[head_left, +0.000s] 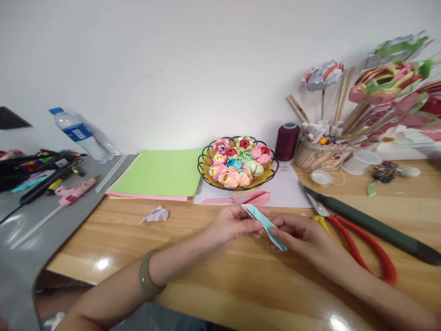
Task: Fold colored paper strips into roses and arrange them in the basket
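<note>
A folded strip of light blue paper (259, 218) is held over the wooden table between my two hands. My left hand (237, 226) pinches its upper left part, thumb on top. At the lower right end, the fingers and thumb of my right hand (296, 233) close on the same strip. Just behind my hands lie folded pink and red paper strips (255, 197) on a white sheet (292, 188). Beyond them a black-rimmed yellow basket (205, 174) holds several folded paper flowers (234, 163).
Red-handled scissors (374, 243) and a dark green long tool (375, 223) lie at right. Stacked green paper (161, 172) and a crumpled paper scrap (157, 214) are at left, with a pink glue gun (76, 192) and water bottle (82, 134) farther off. Purple thread (287, 141) stands behind.
</note>
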Tool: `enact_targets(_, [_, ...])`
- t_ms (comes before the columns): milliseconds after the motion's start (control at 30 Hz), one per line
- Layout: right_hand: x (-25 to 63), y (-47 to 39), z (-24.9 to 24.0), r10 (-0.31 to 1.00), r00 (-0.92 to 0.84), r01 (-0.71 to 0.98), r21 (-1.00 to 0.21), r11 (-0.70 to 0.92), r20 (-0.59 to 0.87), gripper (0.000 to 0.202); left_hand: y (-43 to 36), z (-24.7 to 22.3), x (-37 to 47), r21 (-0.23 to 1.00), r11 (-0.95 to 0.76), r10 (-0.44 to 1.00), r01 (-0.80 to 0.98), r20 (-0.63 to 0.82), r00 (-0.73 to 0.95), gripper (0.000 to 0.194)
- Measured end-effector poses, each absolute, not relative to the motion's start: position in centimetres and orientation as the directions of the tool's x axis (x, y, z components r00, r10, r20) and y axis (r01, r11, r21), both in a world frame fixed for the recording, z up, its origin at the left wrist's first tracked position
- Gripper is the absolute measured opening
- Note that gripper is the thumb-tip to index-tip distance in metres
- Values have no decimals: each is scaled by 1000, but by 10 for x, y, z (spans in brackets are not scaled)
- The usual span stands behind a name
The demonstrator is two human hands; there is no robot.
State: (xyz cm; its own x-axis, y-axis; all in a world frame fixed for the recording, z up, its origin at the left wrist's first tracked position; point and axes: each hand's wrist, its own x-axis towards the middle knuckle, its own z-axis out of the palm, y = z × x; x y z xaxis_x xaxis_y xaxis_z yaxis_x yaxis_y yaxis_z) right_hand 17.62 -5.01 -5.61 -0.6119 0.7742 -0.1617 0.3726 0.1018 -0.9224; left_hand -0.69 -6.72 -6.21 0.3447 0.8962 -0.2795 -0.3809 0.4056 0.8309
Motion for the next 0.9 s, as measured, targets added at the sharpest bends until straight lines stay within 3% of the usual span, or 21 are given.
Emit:
enact_targets(200, [174,-53,-54,713,-685,389,-903,183,-150,33,-71,-61,-3,846,385,913,-369,-289,288,32])
enact_targets(500, [172,-59,-53,733,-672,460,-834,304,-103,35,-69,-67,-1,839,354,935,-413,-309,175,28])
enact_targets(667, [172,-58,-60,695,-696,418,-888,192,-178,40,-71,-64,0,870,352,923,-346,-261,282,29])
enact_targets(733, [174,-56,-59,710,-683,423,-886,193,-171,38,-68,-55,-8,929,311,914,-200,-235,330,25])
enact_targets(800, [176,-54,-57,747,-650,456,-859,232,-143,38,-63,-40,-22,973,208,906,104,-232,355,24])
enact_targets(867, [178,-53,-55,781,-614,487,-833,263,-112,37,-58,-25,-39,910,35,948,413,-161,276,15])
enact_targets(900, [179,-52,-53,795,-598,493,-827,272,-96,36,-56,-18,-46,816,-51,956,576,-127,263,16])
